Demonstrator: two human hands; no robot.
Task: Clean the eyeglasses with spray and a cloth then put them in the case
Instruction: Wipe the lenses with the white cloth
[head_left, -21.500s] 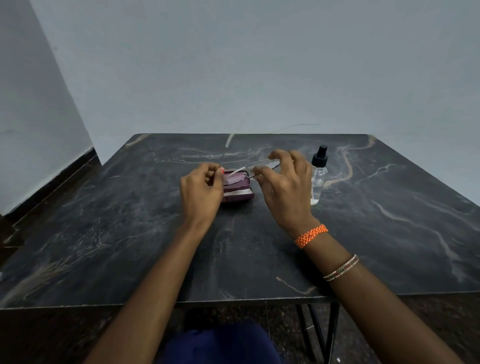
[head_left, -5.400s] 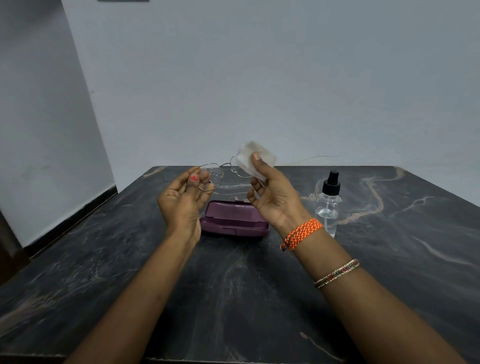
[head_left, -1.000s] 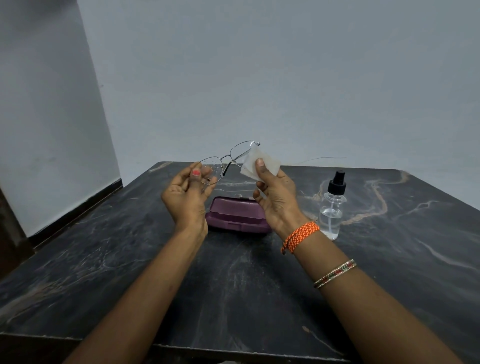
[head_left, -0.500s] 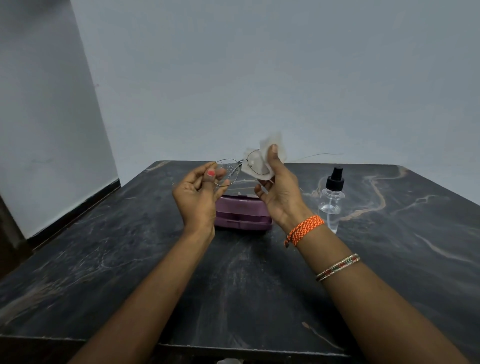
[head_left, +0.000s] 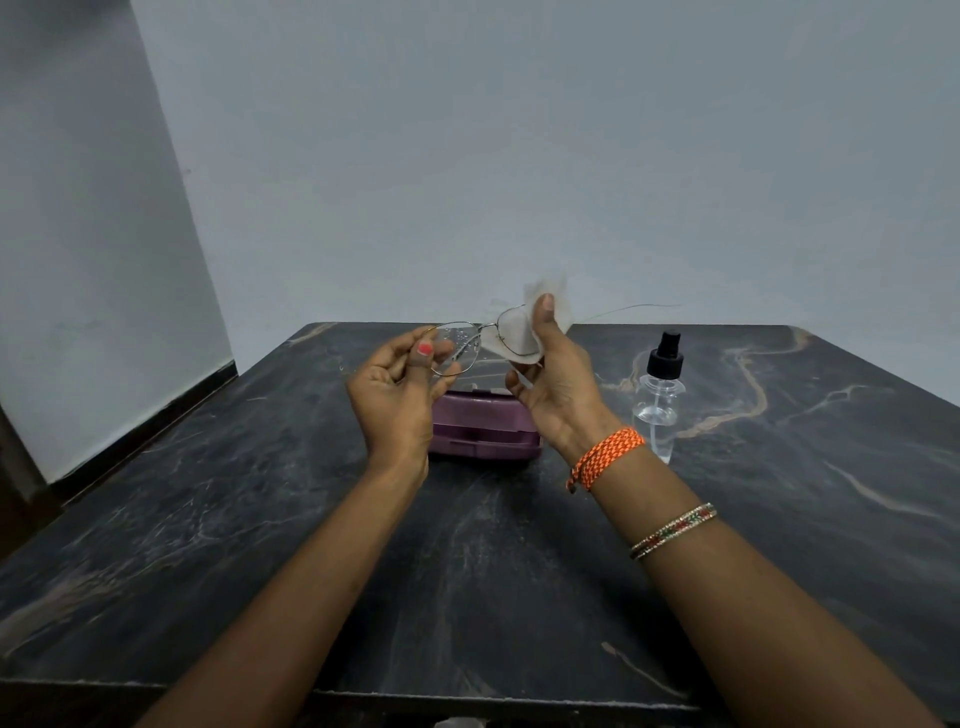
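Above the case (head_left: 483, 431), the left hand (head_left: 397, 395) pinches the glasses (head_left: 470, 343) while the right hand (head_left: 553, 384) pinches cloth (head_left: 519, 332) around one lens; best rub lightly, then do the droplet-speckled one.

Both forearms are bare from the bottom edge of the frame up to the wrists; no sleeve shows on either. The left hand (head_left: 397, 395) wears nothing on wrist or fingers, and its thumbnail (head_left: 425, 349) is painted a bright coral red. The right hand (head_left: 558, 387) has an unpainted thumbnail. Around the right wrist sits a braided thread band (head_left: 605, 458), orange flecked with white, wound in several turns, with a short knotted end hanging at its inner side. Farther down the right forearm lie two thin bangles (head_left: 674, 530) side by side, pale metal set with small stones, some reddish and greenish.
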